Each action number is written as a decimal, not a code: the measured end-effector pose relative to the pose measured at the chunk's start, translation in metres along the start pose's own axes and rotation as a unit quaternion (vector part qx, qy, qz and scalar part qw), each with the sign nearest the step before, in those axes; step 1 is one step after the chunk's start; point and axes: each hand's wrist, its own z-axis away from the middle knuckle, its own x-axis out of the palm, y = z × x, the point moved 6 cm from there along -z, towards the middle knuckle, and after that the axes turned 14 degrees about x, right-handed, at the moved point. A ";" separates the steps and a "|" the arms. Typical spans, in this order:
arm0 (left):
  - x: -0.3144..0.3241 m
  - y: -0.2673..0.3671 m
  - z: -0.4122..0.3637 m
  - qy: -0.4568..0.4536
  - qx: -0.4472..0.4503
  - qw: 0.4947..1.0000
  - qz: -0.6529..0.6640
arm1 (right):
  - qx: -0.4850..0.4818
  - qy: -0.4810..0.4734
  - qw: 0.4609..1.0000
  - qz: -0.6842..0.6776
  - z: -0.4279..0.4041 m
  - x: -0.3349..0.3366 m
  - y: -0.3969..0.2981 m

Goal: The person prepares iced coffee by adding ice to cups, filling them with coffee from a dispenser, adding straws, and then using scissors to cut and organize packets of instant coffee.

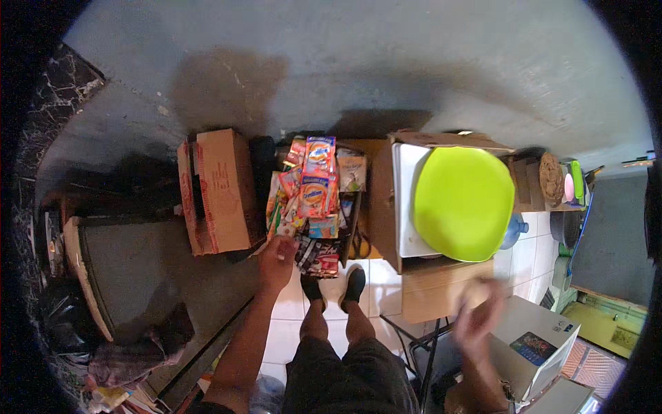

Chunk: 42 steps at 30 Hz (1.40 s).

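A box [352, 227] full of drink-mix sachets stands in front of me, heaped above its rim. Orange Ovaltine sachets [316, 195] lie on top, with dark sachets [323, 256] at the near end. My left hand [279, 261] is at the near left corner of this heap, its fingers curled; whether it grips the corner or a packet is hidden. Off to the right, my right hand [480, 313] is blurred by motion, above a wooden stool top [439, 292]. I cannot make out whether anything is in it.
A closed cardboard carton [222, 191] stands left of the sachets. On the right, a lime-green plastic tray [465, 204] and a white tray [408, 207] top an open cardboard box [380, 207]. Scissors [359, 246] lie between the boxes. A white appliance box [538, 336] stands lower right.
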 end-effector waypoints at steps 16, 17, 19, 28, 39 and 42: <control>0.034 -0.011 -0.063 0.000 0.183 0.906 -0.381 | 0.035 -0.082 0.976 0.200 -0.099 0.374 0.128; 0.031 -0.015 -0.060 0.008 0.188 0.952 -0.240 | 0.079 -0.107 0.969 0.206 -0.097 0.386 0.127; 0.035 -0.018 -0.058 0.021 0.183 0.979 -0.085 | 0.122 -0.129 0.955 0.238 -0.093 0.387 0.125; 0.082 0.029 -0.054 -0.129 0.256 0.957 -0.051 | 0.228 -0.253 0.936 0.084 -0.108 0.344 0.150; 0.040 -0.052 -0.060 0.114 0.084 0.964 -0.227 | 0.193 -0.172 0.939 0.226 -0.104 0.323 0.115; 0.046 -0.071 -0.062 0.124 -0.100 0.977 -0.140 | 0.162 -0.169 0.945 0.230 -0.103 0.324 0.113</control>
